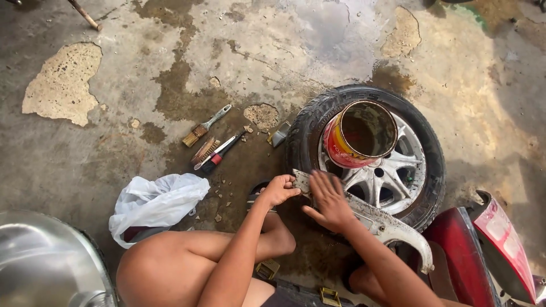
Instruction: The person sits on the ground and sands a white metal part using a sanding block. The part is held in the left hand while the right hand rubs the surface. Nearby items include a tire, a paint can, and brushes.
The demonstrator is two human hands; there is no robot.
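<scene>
A long dirty grey metal part (380,222) lies across the near edge of a car wheel (307,133) that rests flat on the concrete floor. My left hand (278,189) grips the part's left end. My right hand (328,199) presses flat on the part just beside it, fingers spread. On the wheel's silver rim (392,176) stands an open red and yellow tin can (355,136).
Two wire brushes (203,128), a red-handled tool (216,153) and a small scraper (278,135) lie left of the wheel. A white plastic bag (156,202) sits by my knee. A steel basin (45,264) is at lower left, a red vehicle body panel (483,244) at lower right.
</scene>
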